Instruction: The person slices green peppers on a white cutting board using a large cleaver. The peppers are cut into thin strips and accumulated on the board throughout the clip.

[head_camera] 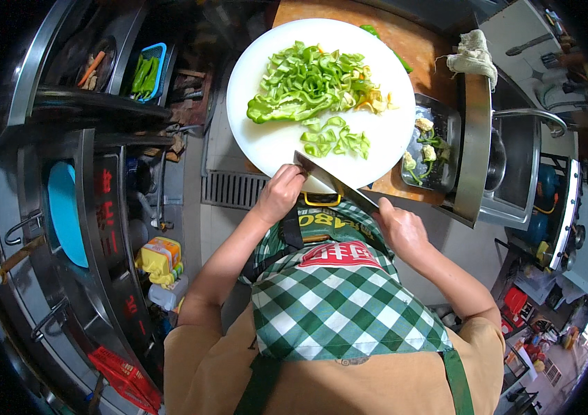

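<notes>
My right hand (402, 228) grips the handle of a kitchen knife (343, 188), whose blade slants up and left over the near edge of a round white cutting board (255, 142). At the blade's far end, the closed fingers of my left hand (283, 191) touch the metal; their exact hold is partly hidden. A heap of sliced green pepper (320, 70) covers the board's middle. In front of that lies a green pepper half (286, 108), cut side up. A smaller group of pepper slices (333, 137) sits closer to the knife.
Right of the board, a metal tray (431, 179) holds pepper cores with stems. A steel sink (514, 155) and a draped cloth (474, 54) stand beyond it. Whole green peppers fill a blue basket (161, 72) at left. A yellow handle (321, 199) shows below the board.
</notes>
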Tool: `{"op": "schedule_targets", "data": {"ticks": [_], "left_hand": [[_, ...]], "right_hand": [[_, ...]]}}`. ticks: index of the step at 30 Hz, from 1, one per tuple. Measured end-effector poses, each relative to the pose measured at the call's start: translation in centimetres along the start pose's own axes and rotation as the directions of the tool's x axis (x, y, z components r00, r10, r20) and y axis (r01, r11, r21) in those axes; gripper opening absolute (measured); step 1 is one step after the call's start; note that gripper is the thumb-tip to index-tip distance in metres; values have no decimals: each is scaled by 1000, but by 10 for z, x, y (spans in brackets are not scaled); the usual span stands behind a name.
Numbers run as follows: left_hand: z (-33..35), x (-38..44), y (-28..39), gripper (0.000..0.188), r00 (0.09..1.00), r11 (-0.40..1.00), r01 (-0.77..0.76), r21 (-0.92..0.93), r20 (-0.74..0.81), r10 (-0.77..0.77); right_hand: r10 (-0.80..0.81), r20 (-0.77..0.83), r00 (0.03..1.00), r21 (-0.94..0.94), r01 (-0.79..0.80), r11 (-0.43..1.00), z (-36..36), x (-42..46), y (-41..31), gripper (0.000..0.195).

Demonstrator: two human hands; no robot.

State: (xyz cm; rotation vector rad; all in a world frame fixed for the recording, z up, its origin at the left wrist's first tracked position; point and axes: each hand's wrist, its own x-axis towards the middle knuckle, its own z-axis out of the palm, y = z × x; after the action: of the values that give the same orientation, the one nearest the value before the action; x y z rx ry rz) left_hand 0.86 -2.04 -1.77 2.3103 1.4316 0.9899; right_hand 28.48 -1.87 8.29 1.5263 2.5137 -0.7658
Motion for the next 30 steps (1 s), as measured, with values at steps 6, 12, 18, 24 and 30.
{"op": "schedule_targets", "data": {"ticks": [6,12,18,24,30], "left_hand": [[10,11,-5,14,999,999,-15,-33,-41,14],[15,68,-8,12,988,997,-48,53,-142,55],[-62,66,-46,54,719,765,640,68,-404,-566],[-52,62,-56,33,357,64,519,-853,148,-922],[-58,36,-77,16,331,-26,434,-900,186,-925]], "right_hand": [[-22,-57,998,261,36,965,13,32,47,23],[45,-165,985,278,2,961,-21,54,66,23],[5,-164,987,193,27,981,-26,27,40,21],[67,-94,993,214,-46,976,-10,35,26,22],[127,-170,977,321,-66,945,10,35,43,24]]}}
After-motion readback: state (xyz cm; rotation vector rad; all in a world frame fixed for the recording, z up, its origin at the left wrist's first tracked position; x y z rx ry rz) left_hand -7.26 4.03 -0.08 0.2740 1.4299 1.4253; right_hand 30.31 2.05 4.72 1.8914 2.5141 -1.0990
